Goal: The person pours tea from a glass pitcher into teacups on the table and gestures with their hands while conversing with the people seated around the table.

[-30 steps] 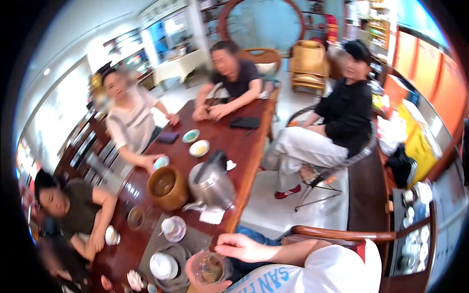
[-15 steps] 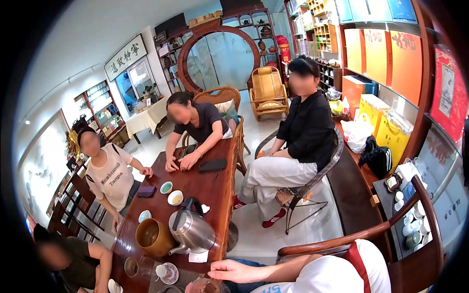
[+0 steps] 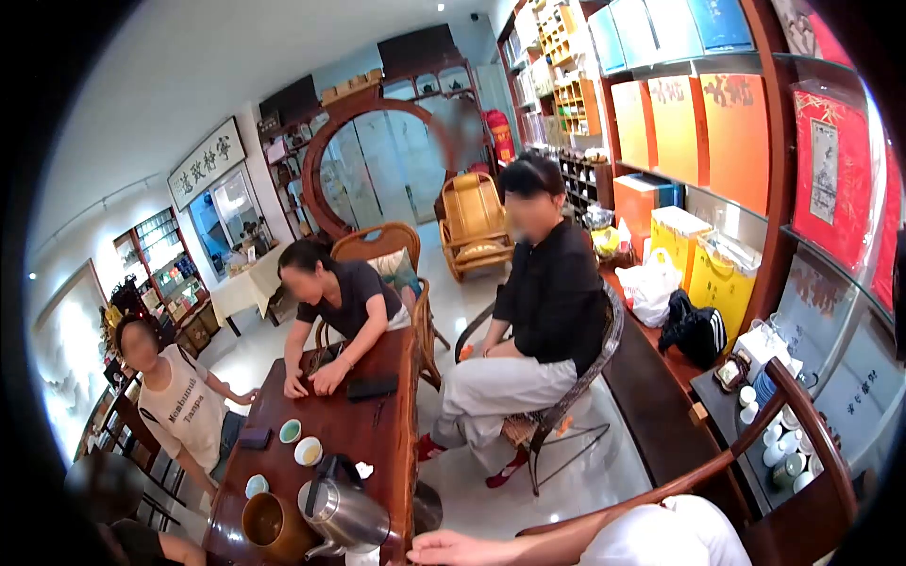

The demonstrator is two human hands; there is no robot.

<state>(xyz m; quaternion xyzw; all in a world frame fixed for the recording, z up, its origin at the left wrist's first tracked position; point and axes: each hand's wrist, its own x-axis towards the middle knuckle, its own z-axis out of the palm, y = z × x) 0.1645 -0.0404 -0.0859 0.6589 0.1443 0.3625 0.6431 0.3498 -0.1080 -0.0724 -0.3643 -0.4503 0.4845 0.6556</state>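
Note:
At the bottom edge my right hand [image 3: 455, 549] reaches in from the right, beside the near corner of the wooden table [image 3: 390, 472]. Its visible fingers are loosely stretched out, with nothing seen in them; the frame cuts off its lower part. My left hand is out of view. Closest to the right hand on the table stands a steel kettle [image 3: 351, 514] with a dark handle. Left of it is a brown wooden pot [image 3: 269, 524]. Beyond them are a white cup [image 3: 308, 451], a green cup [image 3: 290, 431] and a pale blue cup [image 3: 256, 487].
A person in dark clothes [image 3: 354, 311] leans on the table's far end near a black case [image 3: 373, 388]. Another person [image 3: 552, 283] sits right in a wicker chair. A third [image 3: 184, 401] is at the left, a partly seen one lower left. A wooden chair arm [image 3: 661, 492] curves beside me.
The view has swung up and right. The glass vessel and my left hand holding it have left the frame, as has the tea tray. My right hand now sits lower in view.

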